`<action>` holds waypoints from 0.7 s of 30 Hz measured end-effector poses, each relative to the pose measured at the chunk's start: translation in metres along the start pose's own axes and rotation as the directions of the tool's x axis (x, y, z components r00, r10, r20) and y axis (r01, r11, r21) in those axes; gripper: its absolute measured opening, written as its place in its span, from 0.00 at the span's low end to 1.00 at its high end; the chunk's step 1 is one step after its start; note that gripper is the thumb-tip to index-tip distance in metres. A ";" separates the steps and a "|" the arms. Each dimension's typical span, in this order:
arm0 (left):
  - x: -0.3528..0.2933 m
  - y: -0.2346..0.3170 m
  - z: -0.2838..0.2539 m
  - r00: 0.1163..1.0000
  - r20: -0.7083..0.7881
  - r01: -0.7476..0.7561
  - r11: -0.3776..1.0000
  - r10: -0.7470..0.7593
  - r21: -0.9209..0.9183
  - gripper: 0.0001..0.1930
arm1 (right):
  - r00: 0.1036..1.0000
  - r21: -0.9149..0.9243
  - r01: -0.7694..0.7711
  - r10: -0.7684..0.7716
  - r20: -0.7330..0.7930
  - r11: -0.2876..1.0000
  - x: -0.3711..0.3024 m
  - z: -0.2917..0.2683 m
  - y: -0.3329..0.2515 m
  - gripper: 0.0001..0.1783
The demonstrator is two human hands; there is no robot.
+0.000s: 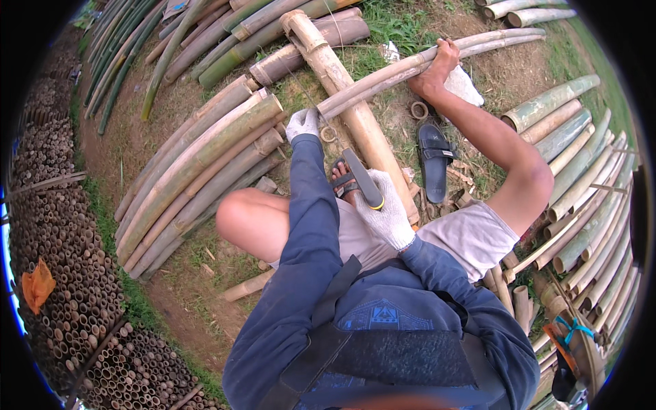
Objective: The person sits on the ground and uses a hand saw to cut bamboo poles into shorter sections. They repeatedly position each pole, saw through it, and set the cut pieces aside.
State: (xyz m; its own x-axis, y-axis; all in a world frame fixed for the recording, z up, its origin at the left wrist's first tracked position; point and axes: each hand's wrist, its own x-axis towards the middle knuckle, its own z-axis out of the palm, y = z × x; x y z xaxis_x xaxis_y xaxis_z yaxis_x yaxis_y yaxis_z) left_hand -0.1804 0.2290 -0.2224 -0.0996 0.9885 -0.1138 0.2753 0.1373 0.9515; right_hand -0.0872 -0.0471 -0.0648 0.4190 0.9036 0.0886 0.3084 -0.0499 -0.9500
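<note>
My right hand [384,208], in a white knit glove, is wrapped round the lower end of a handsaw [361,176] with a dark body and a yellow edge. Its thin blade line runs up past the near end of a split-looking, pale bamboo pole [396,72]. My left hand [303,124], also gloved, is curled beside that end; what its fingers hold is hidden. The pole rests across a thick bamboo log [352,113], and my bare right foot [437,67] presses on it. A small bamboo ring [329,134] shows just below the pole's end.
Several bamboo poles [198,174] lie at the left, with more stacked at the right [588,198] and far left. A loose black sandal [434,164] and another bamboo ring [419,109] lie right of the log. Cut bamboo ends [75,301] fill the left edge.
</note>
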 end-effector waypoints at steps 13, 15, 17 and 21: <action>0.001 0.000 0.000 1.000 0.012 0.023 0.997 -0.022 -0.078 0.18 | 0.999 -0.019 -0.031 0.031 0.030 0.999 0.017 0.012 -0.005 0.25; 0.001 0.002 -0.002 1.000 0.018 -0.002 0.997 0.003 -0.076 0.18 | 0.998 -0.052 0.057 -0.056 0.018 0.997 0.046 0.036 0.006 0.25; 0.001 0.002 -0.002 0.999 -0.004 -0.048 0.999 0.048 0.017 0.19 | 0.999 -0.036 -0.033 0.034 0.035 0.999 0.054 0.043 0.013 0.25; 0.005 -0.005 0.004 0.999 -0.038 0.005 0.999 -0.006 -0.038 0.18 | 1.000 0.035 0.012 -0.012 -0.009 0.999 0.010 0.010 0.006 0.26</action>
State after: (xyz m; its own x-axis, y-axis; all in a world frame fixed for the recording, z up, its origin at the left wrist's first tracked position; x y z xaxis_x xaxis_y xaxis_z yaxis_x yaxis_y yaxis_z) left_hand -0.1784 0.2339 -0.2292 -0.1378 0.9845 -0.1085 0.2384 0.1393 0.9611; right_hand -0.0902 -0.0342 -0.0729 0.4230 0.9004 0.1022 0.2835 -0.0243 -0.9587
